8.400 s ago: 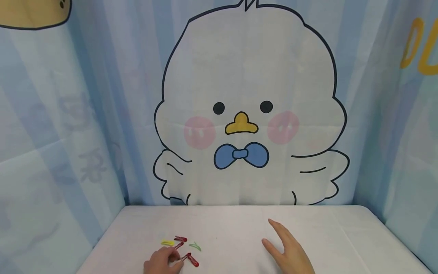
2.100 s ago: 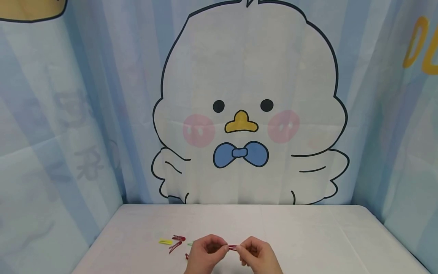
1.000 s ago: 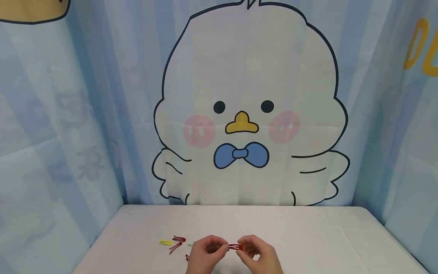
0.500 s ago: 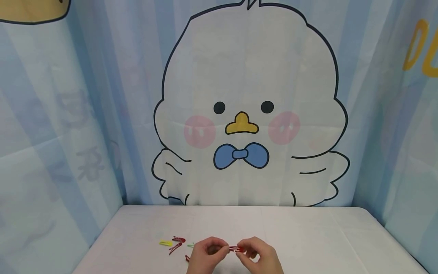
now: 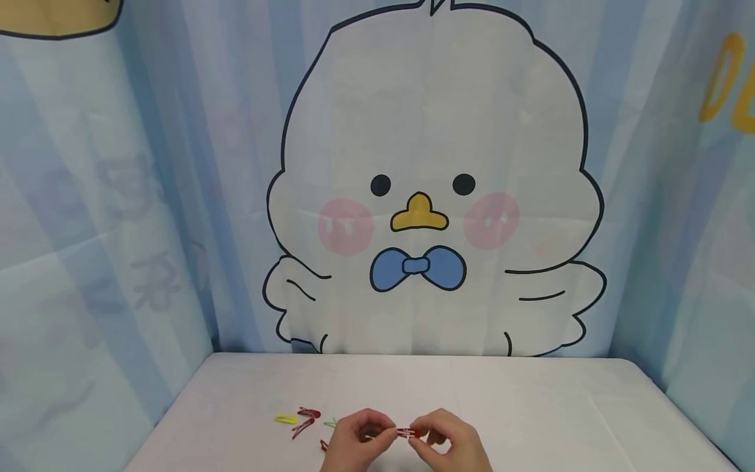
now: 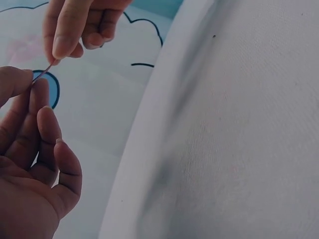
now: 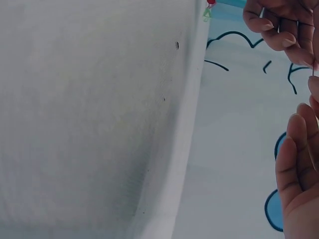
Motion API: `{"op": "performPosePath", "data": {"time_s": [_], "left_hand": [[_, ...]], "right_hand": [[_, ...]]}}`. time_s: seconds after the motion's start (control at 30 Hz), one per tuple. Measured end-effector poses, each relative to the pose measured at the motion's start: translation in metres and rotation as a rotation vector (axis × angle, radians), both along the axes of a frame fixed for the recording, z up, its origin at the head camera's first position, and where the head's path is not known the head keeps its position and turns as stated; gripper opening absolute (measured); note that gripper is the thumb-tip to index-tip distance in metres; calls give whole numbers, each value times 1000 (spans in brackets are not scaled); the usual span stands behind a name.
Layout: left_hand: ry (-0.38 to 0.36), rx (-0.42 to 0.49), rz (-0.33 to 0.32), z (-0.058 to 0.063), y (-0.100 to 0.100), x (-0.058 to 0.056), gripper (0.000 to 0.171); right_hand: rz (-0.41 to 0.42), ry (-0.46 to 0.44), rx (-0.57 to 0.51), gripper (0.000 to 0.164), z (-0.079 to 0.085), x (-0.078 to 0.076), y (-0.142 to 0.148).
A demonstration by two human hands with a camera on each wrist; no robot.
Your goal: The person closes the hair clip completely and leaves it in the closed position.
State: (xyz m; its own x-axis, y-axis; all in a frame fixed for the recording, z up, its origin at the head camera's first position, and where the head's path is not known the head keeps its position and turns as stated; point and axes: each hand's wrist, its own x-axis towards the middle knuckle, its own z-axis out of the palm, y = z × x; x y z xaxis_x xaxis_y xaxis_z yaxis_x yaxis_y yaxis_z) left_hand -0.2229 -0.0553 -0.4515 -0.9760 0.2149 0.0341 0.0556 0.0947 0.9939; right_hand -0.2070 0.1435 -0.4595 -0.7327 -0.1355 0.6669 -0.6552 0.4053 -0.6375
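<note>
- A red clip (image 5: pixel 407 433) is held above the near middle of the surface (image 5: pixel 548 413).
- Its ends are pinched by the left hand (image 5: pixel 358 439) and right hand (image 5: pixel 453 440).
- A yellow clip (image 5: pixel 286 419) is seen left.

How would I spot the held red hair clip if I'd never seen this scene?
Find the white table, then the left hand and right hand at its near side. The red clip spans the gap between them. Unlike the other red clips, lying off to the left, it is pinched by both hands.
</note>
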Motion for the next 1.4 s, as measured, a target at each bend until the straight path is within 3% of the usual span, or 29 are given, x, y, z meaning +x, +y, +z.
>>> {"op": "performPosePath", "data": {"time_s": [0.13, 0.33, 0.47, 0.7, 0.97, 1.23, 1.4], "left_hand": [[24, -46, 7, 0, -3, -1, 17], [38, -89, 12, -2, -13, -5, 17], [45, -109, 20, -2, -19, -6, 18], [50, -153, 76, -1, -32, -7, 19], [39, -199, 104, -5, -54, -11, 21], [41, -222, 154, -9, -77, -11, 21], [42, -253, 188, -9, -85, -12, 20]], "right_hand": [[-5, 5, 30, 26, 0, -2, 4], [-35, -172, 69, 19, 7, -3, 10], [-37, -244, 85, 15, 11, -6, 15], [-64, -229, 118, 19, 9, -12, 27], [-125, -315, 129, 18, 10, -16, 42], [-173, -279, 173, 21, 7, -22, 59], [-204, -314, 179, 20, 8, -25, 65]]}}
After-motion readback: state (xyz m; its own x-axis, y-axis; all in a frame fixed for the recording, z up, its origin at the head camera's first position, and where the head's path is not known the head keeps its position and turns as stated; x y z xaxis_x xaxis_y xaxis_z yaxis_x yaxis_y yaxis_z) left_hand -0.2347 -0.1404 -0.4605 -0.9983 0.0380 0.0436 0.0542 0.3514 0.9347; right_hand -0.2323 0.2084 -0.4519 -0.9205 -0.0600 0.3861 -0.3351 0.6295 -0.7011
